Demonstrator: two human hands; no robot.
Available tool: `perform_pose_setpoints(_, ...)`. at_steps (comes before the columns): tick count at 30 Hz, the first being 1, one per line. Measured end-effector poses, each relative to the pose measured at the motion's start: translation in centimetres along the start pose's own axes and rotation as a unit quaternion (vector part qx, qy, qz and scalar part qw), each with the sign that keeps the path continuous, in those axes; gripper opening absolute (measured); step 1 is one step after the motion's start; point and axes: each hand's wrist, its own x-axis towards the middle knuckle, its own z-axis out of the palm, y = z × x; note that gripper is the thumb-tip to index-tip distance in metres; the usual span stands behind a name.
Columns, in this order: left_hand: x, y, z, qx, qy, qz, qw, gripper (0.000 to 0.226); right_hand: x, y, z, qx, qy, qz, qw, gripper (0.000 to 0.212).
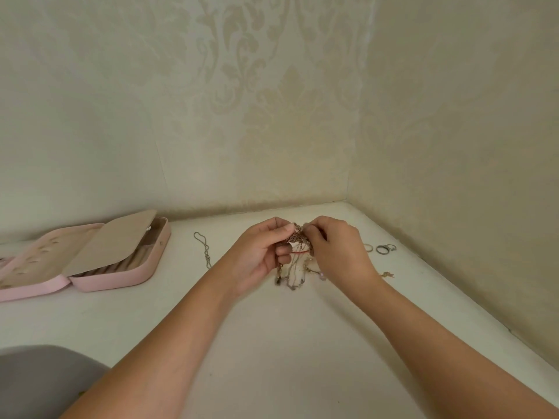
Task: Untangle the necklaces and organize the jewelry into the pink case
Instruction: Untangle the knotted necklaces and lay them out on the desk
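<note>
- Pink and rounded at its corners, the hinged jewellery case (121,282) lay open on the white tabletop (272,328), well to the left of the fingers. A beige inner flap (112,241) was tilted over its ridged ring rolls.
- A thin silver chain (203,247) lay loose on the tabletop between the case and the left hand's fingers, touching neither.
- The left hand (257,255) was raised above the tabletop. Its thumb and forefinger pinched the top of the tangled knot of rose-gold and silver necklaces (298,237), and its other fingers were curled under.
- The knot sat between the fingertips of both hands, with its strands hanging down to the tabletop below. A red thread (299,253) ran across them from one hand's lower fingers to the other's.
- The right hand (335,249) pinched the same knot from the other side, fingers curled tight.
- A few small silver rings (382,248) lay in a row just right of the right hand's fingers, and a small gold charm (387,274) lay beside the right wrist.
</note>
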Motion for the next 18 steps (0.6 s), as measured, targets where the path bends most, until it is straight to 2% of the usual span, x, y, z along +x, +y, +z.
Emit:
perform_pose_setpoints(3, -0.1, 0.2, -0.2, 0.025, 0.008, -0.005, 1.0, 0.01, 0.2, 0.0, -0.4, 0.004, -0.01, 0.015, 1.0, 0.049)
perform_pose_setpoints(6, -0.2, 0.1, -0.4, 0.094, 0.024, 0.016, 0.995, 0.016, 0.2, 0.0, -1.3, 0.067, -0.1, 0.102, 0.987, 0.054)
perform_pose_setpoints(8, -0.3, -0.1, -0.3, 0.111, 0.025, 0.023, 0.993, 0.015, 0.2, 0.1, -1.7, 0.126, -0.163, 0.141, 0.968, 0.047)
perform_pose_setpoints(10, -0.3, 0.1, -0.3, 0.081, 0.03, 0.022, 0.996, 0.013, 0.4, 0.5, -1.8, 0.187, -0.185, 0.14, 0.955, 0.031)
perform_pose_setpoints(13, -0.2, 0.4, -0.4, 0.017, 0.039, 0.019, 0.999, 0.006, 0.6, 0.9, -1.8, 0.238, -0.159, 0.121, 0.951, 0.006)
perform_pose_setpoints(16, -0.2, 0.5, -0.5, -0.019, 0.034, 0.014, 0.999, 0.006, 0.6, 0.8, -1.6, 0.244, -0.126, 0.114, 0.955, 0.003)
perform_pose_setpoints(18, -0.2, 0.6, -0.6, -0.025, 0.038, 0.009, 0.999, 0.008, 0.7, 0.8, -1.5, 0.289, -0.148, 0.121, 0.938, 0.003)
